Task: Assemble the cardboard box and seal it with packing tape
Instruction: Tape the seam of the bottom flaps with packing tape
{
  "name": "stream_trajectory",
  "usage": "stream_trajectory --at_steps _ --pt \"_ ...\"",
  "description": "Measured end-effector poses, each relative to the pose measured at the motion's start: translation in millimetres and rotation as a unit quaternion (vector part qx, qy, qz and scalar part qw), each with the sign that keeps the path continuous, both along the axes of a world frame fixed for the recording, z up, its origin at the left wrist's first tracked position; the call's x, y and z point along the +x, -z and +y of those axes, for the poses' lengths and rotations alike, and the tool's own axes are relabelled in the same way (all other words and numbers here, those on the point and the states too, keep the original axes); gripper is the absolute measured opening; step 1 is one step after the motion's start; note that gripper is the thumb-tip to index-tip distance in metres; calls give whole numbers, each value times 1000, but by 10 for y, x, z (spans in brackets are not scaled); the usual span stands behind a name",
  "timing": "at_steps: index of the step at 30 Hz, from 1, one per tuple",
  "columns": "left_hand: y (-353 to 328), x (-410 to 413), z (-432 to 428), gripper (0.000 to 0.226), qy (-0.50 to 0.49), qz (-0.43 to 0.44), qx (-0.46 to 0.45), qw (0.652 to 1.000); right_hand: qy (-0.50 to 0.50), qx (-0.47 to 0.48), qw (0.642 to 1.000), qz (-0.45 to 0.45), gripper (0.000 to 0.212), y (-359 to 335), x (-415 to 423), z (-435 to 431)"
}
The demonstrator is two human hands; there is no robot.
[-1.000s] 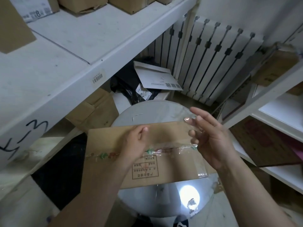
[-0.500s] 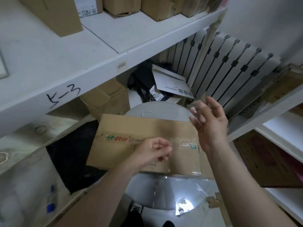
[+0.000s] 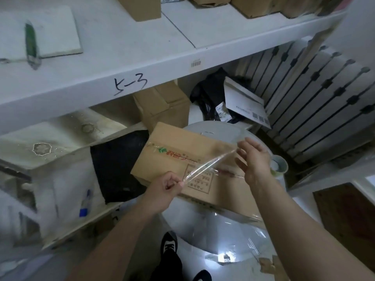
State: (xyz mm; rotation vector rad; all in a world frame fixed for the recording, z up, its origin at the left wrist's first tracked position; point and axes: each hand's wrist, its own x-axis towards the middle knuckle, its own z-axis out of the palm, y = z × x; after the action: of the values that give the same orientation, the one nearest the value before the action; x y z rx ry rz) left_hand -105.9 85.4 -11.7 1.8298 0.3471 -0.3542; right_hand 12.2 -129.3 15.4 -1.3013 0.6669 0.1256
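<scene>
A brown cardboard box (image 3: pixel 172 157) with red and green print lies on a round white table (image 3: pixel 221 222). A strip of clear packing tape (image 3: pixel 209 166) stretches in the air above the box between both hands. My left hand (image 3: pixel 166 189) pinches the strip's near end. Over the box's right part, my right hand (image 3: pixel 253 159) has its fingers spread, and the strip's far end sticks to its fingertips. A roll of packing tape (image 3: pixel 279 165) sits on the table just behind my right hand, partly hidden by it.
A white shelf (image 3: pixel 125 63) marked in black pen runs above, carrying boxes and a notebook. More cardboard boxes (image 3: pixel 162 104), a black bag (image 3: pixel 207 92) and a white envelope (image 3: pixel 245 102) lie behind the table. A radiator (image 3: pixel 316 100) stands at right. My shoe (image 3: pixel 169 243) shows below.
A strip of clear tape has come away from the box and now spans between my hands. My left hand drew back toward me. The view swung left and up.
</scene>
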Motion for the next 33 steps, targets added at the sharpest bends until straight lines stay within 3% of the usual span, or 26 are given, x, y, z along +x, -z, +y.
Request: stream_trajectory --at_steps 7,13,20,25,33 --pt "209 16 396 6 -80 27 13 996 -12 50 997 50 7 121 343 620" --pt "302 125 573 9 -77 29 27 996 -28 59 997 38 3 309 697 892" --pt "527 143 735 21 -99 14 42 994 -18 136 989 51 17 514 941 952" --pt "603 66 771 26 -171 -28 66 983 -104 83 990 44 3 593 1058 1080" --pt "590 -58 853 15 -291 33 32 956 -271 -84 957 -52 12 740 1298 1676"
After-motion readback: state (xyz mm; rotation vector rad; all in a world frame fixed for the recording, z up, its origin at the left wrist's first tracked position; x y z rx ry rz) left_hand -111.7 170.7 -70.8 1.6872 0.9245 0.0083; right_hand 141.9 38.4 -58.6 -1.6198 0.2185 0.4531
